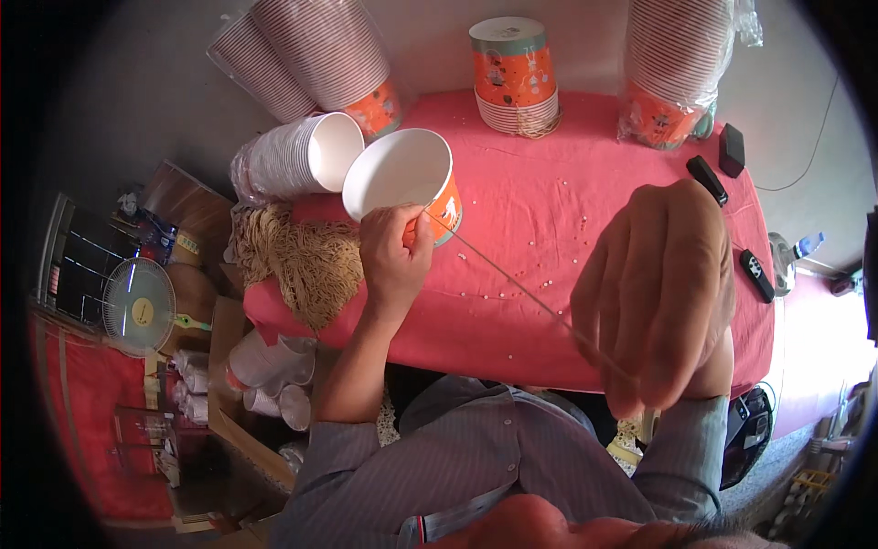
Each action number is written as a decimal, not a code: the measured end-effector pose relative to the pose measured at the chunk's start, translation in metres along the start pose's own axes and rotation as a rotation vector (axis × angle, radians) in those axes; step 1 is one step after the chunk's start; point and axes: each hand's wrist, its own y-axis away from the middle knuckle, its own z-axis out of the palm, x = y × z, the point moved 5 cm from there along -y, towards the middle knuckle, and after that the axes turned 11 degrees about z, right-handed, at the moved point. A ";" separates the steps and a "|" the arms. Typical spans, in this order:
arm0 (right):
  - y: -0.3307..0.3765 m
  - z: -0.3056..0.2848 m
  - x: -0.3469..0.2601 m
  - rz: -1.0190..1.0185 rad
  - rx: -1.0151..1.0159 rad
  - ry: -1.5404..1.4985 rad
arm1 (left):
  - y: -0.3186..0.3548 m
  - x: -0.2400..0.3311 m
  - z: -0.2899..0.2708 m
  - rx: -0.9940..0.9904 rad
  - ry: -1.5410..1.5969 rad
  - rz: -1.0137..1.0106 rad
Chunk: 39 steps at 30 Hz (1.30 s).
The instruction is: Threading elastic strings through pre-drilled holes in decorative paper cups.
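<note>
A large orange-and-white paper bucket [448,209] tilts on the red cloth with its white mouth toward me. My left hand [396,252] is closed at its near rim, thumb and fingers pinching there. From that pinch a thin tan string [512,282] runs taut down and right to my right hand [654,297]. Raised close to the camera, my right hand is closed on the string, its fingers bent together. Whether the string passes through the bucket's wall is hidden by my left fingers. A heap of tan strings [306,265] lies left of my left hand.
Stacked paper buckets in plastic wrap [681,55] stand at the back right; more wrapped stacks [325,55] are at the back left. An upside-down bucket stack [514,73] sits at the back middle. Small beads [530,242] dot the red table cloth [494,348]. Black devices [756,274] lie at right.
</note>
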 end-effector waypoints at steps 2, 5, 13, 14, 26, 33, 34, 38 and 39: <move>-0.001 -0.012 -0.002 0.018 -0.133 0.023 | -0.002 0.001 0.001 -0.001 0.004 0.001; 0.000 -0.020 -0.005 -0.031 -0.188 0.088 | -0.005 0.003 0.002 -0.011 0.007 -0.001; 0.009 -0.062 -0.012 -0.182 0.211 0.190 | -0.003 0.001 -0.001 -0.012 0.009 -0.026; 0.010 -0.070 -0.016 -0.219 0.211 0.146 | -0.003 0.001 -0.001 -0.017 0.012 -0.026; 0.017 -0.068 -0.040 -0.208 0.323 0.361 | -0.010 0.009 -0.002 -0.019 0.004 0.013; 0.016 -0.067 -0.045 -0.196 0.289 0.375 | -0.016 0.013 -0.006 -0.061 0.005 0.026; 0.015 -0.066 -0.043 -0.168 0.288 0.404 | -0.014 0.009 -0.010 -0.023 0.094 -0.018; 0.014 -0.071 -0.034 -0.114 0.441 0.363 | -0.017 -0.045 -0.042 0.116 0.116 -0.186; 0.014 -0.070 -0.033 -0.114 0.438 0.361 | -0.019 -0.064 -0.047 0.118 0.147 -0.284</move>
